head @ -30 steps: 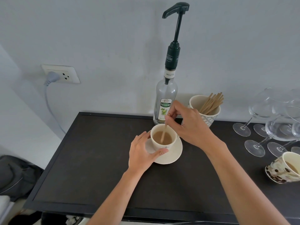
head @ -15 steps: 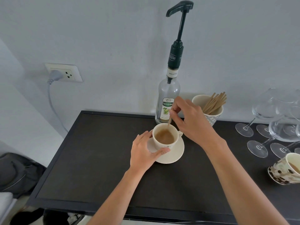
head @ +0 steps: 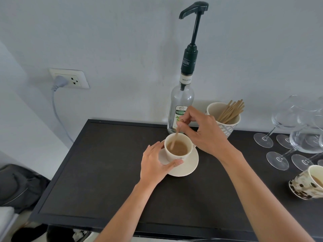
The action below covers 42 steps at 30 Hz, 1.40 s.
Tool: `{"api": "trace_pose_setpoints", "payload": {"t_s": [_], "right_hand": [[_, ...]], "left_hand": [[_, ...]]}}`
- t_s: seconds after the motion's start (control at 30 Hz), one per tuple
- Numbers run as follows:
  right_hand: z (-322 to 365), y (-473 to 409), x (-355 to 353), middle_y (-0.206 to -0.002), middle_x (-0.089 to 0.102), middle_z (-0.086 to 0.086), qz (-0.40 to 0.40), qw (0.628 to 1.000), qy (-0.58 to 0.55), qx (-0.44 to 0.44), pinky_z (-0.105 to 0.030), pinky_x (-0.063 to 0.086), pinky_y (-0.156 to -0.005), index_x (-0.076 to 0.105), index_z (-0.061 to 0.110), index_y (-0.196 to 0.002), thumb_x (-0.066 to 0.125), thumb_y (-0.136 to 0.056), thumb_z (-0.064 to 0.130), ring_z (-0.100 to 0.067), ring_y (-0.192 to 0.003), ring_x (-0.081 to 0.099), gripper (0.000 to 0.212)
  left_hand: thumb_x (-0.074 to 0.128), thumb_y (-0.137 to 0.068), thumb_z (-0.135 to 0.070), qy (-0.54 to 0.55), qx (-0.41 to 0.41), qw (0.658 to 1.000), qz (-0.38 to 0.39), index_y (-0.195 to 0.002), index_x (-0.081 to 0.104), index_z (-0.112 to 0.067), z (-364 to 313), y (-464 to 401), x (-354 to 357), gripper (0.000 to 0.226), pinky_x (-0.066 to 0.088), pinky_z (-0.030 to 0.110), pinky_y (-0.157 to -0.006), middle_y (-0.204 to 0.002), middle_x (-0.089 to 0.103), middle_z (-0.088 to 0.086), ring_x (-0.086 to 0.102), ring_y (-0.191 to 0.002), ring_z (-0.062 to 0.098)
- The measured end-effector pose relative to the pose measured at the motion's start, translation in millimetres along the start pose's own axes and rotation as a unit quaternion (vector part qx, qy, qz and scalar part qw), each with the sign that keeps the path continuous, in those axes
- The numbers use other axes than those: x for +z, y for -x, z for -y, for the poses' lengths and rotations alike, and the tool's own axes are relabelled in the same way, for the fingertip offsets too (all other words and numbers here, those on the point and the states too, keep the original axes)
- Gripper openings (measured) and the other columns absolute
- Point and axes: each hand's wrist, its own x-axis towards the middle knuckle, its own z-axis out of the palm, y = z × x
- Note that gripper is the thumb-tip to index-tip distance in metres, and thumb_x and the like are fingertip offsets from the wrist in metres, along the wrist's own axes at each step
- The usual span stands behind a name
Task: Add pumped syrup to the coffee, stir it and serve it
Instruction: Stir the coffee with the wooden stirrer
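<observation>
A cream cup of milky coffee (head: 176, 155) stands on a cream saucer (head: 189, 165) in the middle of the dark table (head: 104, 172). My left hand (head: 155, 165) wraps the cup's left side, thumb across its front. My right hand (head: 203, 130) pinches a wooden stir stick (head: 175, 138) whose lower end is dipped in the coffee at the cup's left. Just behind the cup stands the clear syrup bottle (head: 181, 109) with a tall dark pump, its spout pointing left.
A patterned cup of wooden sticks (head: 225, 117) sits right of the bottle. Several wine glasses (head: 297, 133) crowd the right side, with a spotted mug of coffee (head: 307, 184) at the right edge. A wall socket with a plugged cable (head: 68, 79) is at left.
The stick has swept around inside the cup, from its middle to the back rim and now to the left side. My left hand has kept its hold on the cup.
</observation>
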Motion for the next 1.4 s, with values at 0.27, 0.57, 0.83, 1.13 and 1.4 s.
{"api": "trace_pose_setpoints", "payload": {"t_s": [0.27,0.57,0.83,1.13,1.4], "right_hand": [[-2,1,1,-0.076,0.065,0.001,-0.003,1.000,0.025,-0.014,-0.029,0.051,-0.071,0.053,0.013,-0.086,0.065,-0.093,0.011,-0.014,-0.077,0.062,0.014],[0,0,4,-0.076,0.065,0.004,-0.020,0.999,0.028,-0.011,-0.020,0.049,-0.070,0.051,0.016,-0.085,0.065,-0.093,0.010,-0.011,-0.081,0.063,0.017],[1,-1,4,-0.074,0.065,0.003,-0.022,0.999,0.047,-0.010,-0.021,0.048,-0.068,0.053,0.013,-0.085,0.066,-0.092,0.009,-0.011,-0.077,0.061,0.015],[0,0,7,-0.076,0.067,0.005,-0.029,0.999,0.045,0.005,-0.019,0.046,-0.070,0.054,0.015,-0.084,0.068,-0.091,0.011,-0.010,-0.078,0.061,0.016],[0,-2,7,-0.076,0.065,0.005,-0.030,0.998,0.055,-0.002,-0.023,0.047,-0.069,0.053,0.015,-0.084,0.067,-0.092,0.011,-0.013,-0.076,0.061,0.017]], "left_hand": [[0.066,-0.057,-0.084,0.000,0.003,1.000,-0.007,-0.124,0.058,-0.030,1,0,1,0.086,0.031,0.041,-0.114,-0.127,0.061,-0.014,0.034,-0.120,-0.010],[0.072,-0.058,-0.076,0.000,-0.002,1.000,-0.003,-0.126,0.057,-0.028,-2,1,-1,0.085,0.024,0.039,-0.117,-0.130,0.059,-0.011,0.030,-0.122,-0.011],[0.073,-0.058,-0.075,0.000,-0.003,1.000,-0.010,-0.126,0.058,-0.028,-4,1,-1,0.085,0.025,0.045,-0.118,-0.130,0.060,-0.009,0.026,-0.121,-0.015],[0.075,-0.057,-0.072,0.006,-0.015,1.000,-0.002,-0.127,0.058,-0.027,-10,2,-6,0.085,0.026,0.045,-0.117,-0.133,0.058,-0.007,0.019,-0.120,-0.018],[0.075,-0.057,-0.070,0.008,-0.029,1.000,0.010,-0.129,0.057,-0.028,-13,3,-7,0.085,0.028,0.048,-0.115,-0.137,0.056,-0.006,0.014,-0.117,-0.018]]}}
